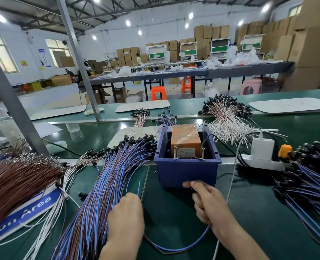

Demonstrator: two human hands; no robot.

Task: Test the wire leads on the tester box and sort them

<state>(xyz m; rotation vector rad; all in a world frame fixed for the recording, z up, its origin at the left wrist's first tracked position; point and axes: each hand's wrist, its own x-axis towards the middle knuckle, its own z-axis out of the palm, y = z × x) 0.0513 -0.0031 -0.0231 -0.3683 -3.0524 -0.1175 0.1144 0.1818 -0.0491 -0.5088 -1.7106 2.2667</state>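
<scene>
The tester box [185, 141], orange with two upright screws, sits inside a blue plastic bin [187, 171] at the table's middle. A large fan of blue and brown wire leads [106, 184] lies left of the bin. My left hand [126, 218] rests on this pile and pinches wire ends that stick up beside the bin. My right hand [209, 203] is curled just in front of the bin and grips the black end of one blue wire lead [176, 247], which loops below both wrists. A second heap of blue leads [313, 186] lies at the right.
Brown wires [18, 181] and white leads [69, 177] cover the left side over a blue sign. White leads [228, 121] lie behind the bin. A white power strip [264, 162] with a charger and a white cable sits right of the bin. A metal post [11, 102] stands at left.
</scene>
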